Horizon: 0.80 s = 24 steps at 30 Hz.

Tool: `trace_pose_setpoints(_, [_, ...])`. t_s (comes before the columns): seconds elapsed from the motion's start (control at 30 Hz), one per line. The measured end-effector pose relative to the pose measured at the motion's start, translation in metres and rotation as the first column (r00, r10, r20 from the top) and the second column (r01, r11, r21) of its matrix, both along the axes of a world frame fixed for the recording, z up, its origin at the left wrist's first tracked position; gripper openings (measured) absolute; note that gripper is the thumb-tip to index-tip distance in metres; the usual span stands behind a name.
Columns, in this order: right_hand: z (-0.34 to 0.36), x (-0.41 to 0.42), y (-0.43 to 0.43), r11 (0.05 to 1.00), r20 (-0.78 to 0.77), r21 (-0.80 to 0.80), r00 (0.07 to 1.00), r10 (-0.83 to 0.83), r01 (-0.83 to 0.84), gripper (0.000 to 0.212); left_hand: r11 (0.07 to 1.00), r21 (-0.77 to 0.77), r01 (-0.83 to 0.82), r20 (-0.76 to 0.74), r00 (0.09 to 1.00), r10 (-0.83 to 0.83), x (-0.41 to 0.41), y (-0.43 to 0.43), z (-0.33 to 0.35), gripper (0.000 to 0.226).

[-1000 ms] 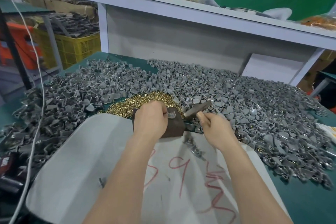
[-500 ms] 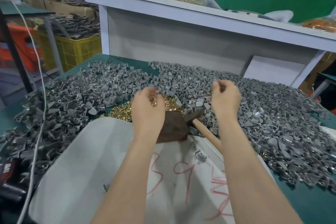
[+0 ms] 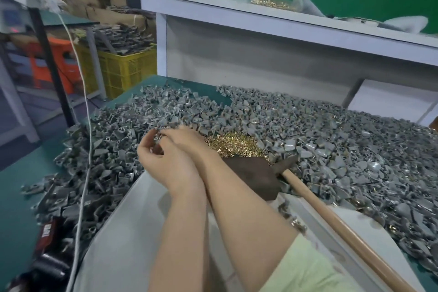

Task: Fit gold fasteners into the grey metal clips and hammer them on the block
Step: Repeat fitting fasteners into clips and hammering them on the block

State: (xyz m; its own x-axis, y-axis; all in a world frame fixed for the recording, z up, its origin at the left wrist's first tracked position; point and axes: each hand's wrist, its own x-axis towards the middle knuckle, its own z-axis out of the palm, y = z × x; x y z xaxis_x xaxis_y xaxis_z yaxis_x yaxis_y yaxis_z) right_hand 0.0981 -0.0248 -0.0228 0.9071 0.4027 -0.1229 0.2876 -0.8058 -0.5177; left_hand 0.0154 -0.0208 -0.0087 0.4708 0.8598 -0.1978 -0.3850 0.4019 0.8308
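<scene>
My left hand (image 3: 166, 166) and my right hand (image 3: 187, 141) meet over the grey metal clips (image 3: 331, 144), left of the dark brown block (image 3: 248, 173). The right wrist crosses over the left hand. The fingers of both hands are curled around small parts held between them. A small grey clip (image 3: 158, 137) shows at the right fingertips. What the left fingers hold is mostly hidden. The heap of gold fasteners (image 3: 234, 147) lies just behind the block. The hammer, with its wooden handle (image 3: 331, 218), lies on the table, its head against the block's right side.
A white sack (image 3: 113, 232) covers the table in front of me, with finished clips (image 3: 296, 221) on it. A white cable (image 3: 83, 173) hangs at the left. A yellow crate (image 3: 125, 66) stands beyond the table's left edge. A white shelf (image 3: 260, 19) runs along the back.
My right hand let go of the hammer, reached into the grey clips while the left reached the gold fasteners, and both hands then came together left of the block. The view swung left.
</scene>
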Motion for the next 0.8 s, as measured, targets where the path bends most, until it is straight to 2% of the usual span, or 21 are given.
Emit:
trace_pose_setpoints(0.07, [-0.002,0.003,0.001,0.977,0.163,-0.210,0.984,0.073,-0.038,0.034,0.999,-0.016,-0.031,0.005,0.999,0.031,0.001,0.003,0.000,0.021])
trace_pose_setpoints(0.1, [-0.003,0.004,0.000,0.973,0.234,-0.231,0.969,0.084,-0.029,0.028,0.999,-0.025,-0.032,0.010,0.999,0.032,0.001,0.002,0.000,0.021])
trace_pose_setpoints(0.17, [-0.006,0.006,-0.001,0.984,0.309,-0.180,0.949,0.053,0.003,0.018,0.999,-0.023,-0.022,0.007,1.000,0.022,0.001,0.001,0.000,0.022])
trace_pose_setpoints(0.3, [-0.005,0.006,-0.006,0.989,0.347,-0.142,0.938,0.023,0.028,0.018,1.000,-0.028,-0.010,0.009,1.000,0.011,0.001,-0.002,0.002,0.022])
trace_pose_setpoints(0.37, [0.001,0.005,-0.013,0.995,0.379,-0.087,0.926,-0.008,0.044,0.010,1.000,-0.011,0.013,0.017,1.000,-0.013,0.001,-0.004,0.001,0.022])
trace_pose_setpoints(0.43, [0.011,0.003,-0.025,0.996,0.326,0.077,0.942,-0.077,0.055,0.003,0.996,0.023,0.082,0.000,0.997,-0.082,0.002,-0.005,0.000,0.022])
trace_pose_setpoints(0.53, [0.036,-0.008,-0.058,0.925,0.203,0.369,0.963,-0.179,0.095,0.014,0.953,0.148,0.263,-0.068,0.964,-0.255,0.003,-0.010,-0.003,0.020])
trace_pose_setpoints(0.57, [0.043,-0.014,-0.071,0.902,0.189,0.423,0.966,-0.178,0.084,0.017,0.921,0.203,0.333,-0.095,0.943,-0.320,0.002,-0.013,-0.003,0.018])
trace_pose_setpoints(0.63, [0.053,-0.030,-0.093,0.898,0.219,0.439,0.964,-0.151,0.041,0.018,0.841,0.301,0.450,-0.142,0.893,-0.427,0.000,-0.020,-0.001,0.008])
trace_pose_setpoints(0.73, [0.058,-0.048,-0.117,0.920,0.218,0.391,0.973,-0.078,-0.014,0.010,0.712,0.428,0.558,-0.201,0.826,-0.526,-0.003,-0.028,0.002,0.005])
trace_pose_setpoints(0.8, [0.060,-0.057,-0.131,0.912,0.178,0.408,0.983,-0.039,-0.038,0.015,0.675,0.451,0.584,-0.224,0.806,-0.548,-0.004,-0.030,0.003,0.005])
